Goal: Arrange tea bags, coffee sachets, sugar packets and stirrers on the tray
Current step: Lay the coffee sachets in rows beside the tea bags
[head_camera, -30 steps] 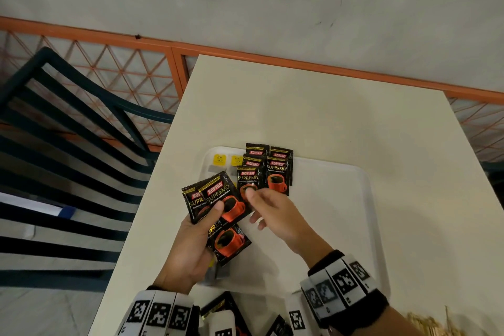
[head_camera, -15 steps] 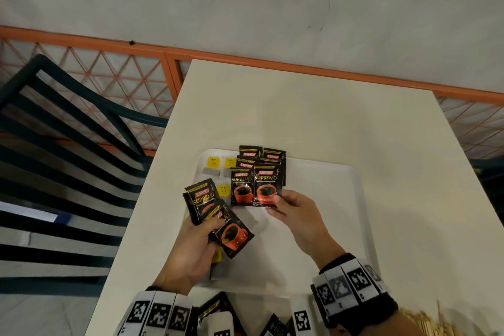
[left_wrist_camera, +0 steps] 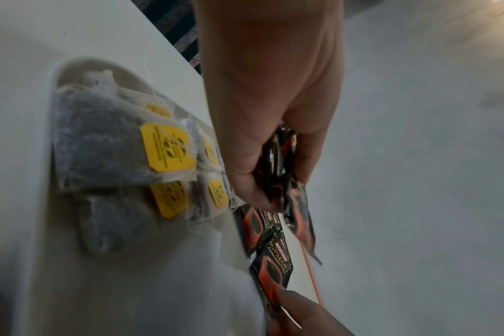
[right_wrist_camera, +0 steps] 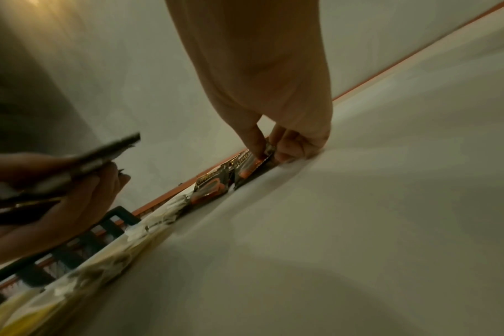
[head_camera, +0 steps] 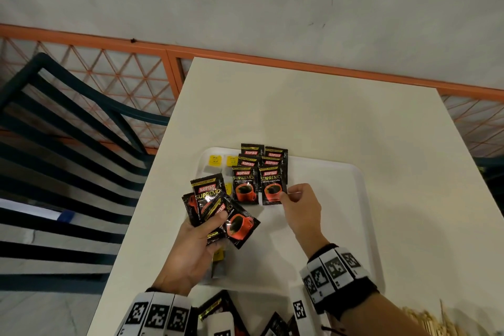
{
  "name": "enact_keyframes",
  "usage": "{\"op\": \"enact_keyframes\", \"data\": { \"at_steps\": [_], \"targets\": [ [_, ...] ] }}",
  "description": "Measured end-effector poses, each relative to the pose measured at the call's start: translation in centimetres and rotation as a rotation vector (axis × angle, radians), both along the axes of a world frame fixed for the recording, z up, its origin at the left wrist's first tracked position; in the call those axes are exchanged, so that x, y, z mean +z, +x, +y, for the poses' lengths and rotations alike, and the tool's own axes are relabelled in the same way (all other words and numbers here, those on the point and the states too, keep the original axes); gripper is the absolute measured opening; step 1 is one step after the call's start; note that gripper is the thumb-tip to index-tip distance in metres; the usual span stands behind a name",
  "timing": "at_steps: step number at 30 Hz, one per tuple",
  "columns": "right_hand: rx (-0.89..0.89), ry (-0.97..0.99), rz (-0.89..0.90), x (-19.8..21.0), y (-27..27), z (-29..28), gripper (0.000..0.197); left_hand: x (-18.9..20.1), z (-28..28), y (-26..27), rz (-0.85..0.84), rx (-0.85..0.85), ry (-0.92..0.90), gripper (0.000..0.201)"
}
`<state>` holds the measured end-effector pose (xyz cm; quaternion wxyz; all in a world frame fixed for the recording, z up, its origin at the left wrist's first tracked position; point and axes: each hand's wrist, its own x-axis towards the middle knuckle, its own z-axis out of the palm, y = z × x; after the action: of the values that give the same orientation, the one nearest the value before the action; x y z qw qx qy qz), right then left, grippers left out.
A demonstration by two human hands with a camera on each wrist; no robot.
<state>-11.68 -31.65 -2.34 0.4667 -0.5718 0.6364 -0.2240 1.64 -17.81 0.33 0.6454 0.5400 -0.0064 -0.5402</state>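
A white tray (head_camera: 341,199) lies on the table. Black and orange coffee sachets overlap in two columns at its far left. My right hand (head_camera: 286,195) pinches the near right corner of the front sachet (head_camera: 272,188) of the right column, which lies on the tray; the right wrist view shows thumb and finger on that sachet (right_wrist_camera: 250,166). My left hand (head_camera: 207,229) grips a fan of several sachets (head_camera: 218,207) above the tray's left edge. Tea bags (left_wrist_camera: 101,141) with yellow tags (head_camera: 214,160) line the tray's left side, partly hidden under the left hand.
More sachets (head_camera: 218,305) lie on the table near my wrists. A pile of wooden stirrers (head_camera: 425,319) sits at the bottom right. A dark slatted chair (head_camera: 68,158) stands left of the table, with an orange railing (head_camera: 272,57) behind it. The tray's right half is bare.
My right hand took a sachet from the left hand's fan, laid it at the front of the right column and still pinches its corner. The left hand stayed almost still.
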Motion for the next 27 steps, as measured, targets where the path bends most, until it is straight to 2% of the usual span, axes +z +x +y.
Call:
{"op": "enact_keyframes", "data": {
  "at_steps": [5, 8, 12, 16, 17, 19, 22, 27],
  "targets": [
    [0.028, -0.064, 0.077, -0.4, 0.1, 0.2, 0.014, 0.0, -0.3, -0.3, -0.025, -0.005, 0.003, 0.029],
    [0.042, -0.082, 0.105, -0.6, 0.2, 0.2, 0.015, -0.1, -0.3, -0.3, -0.028, 0.000, 0.005, 0.029],
    [0.103, -0.110, 0.039, 0.7, 0.1, 0.9, 0.008, -0.2, -0.5, -0.4, -0.051, 0.001, 0.012, 0.027],
    [0.405, 0.127, -0.078, 2.9, -0.1, 2.0, 0.029, 0.0, -0.7, -0.6, -0.078, 0.003, 0.012, 0.022],
    [0.495, 0.200, -0.102, 3.4, -0.2, 2.3, 0.030, 0.1, -0.8, -0.6, -0.084, 0.001, 0.005, 0.021],
    [0.601, 0.281, -0.178, 3.9, -0.5, 2.7, 0.021, 0.4, -1.0, -0.8, -0.098, 0.002, -0.012, 0.020],
    [0.597, 0.308, -0.278, 3.9, -0.7, 2.9, 0.016, 0.6, -1.2, -0.9, -0.101, 0.022, -0.029, 0.018],
    [0.442, 0.374, -0.391, 3.5, -0.8, 3.2, 0.009, 0.8, -1.1, -1.0, -0.096, 0.078, 0.009, 0.025]
  ]
}}
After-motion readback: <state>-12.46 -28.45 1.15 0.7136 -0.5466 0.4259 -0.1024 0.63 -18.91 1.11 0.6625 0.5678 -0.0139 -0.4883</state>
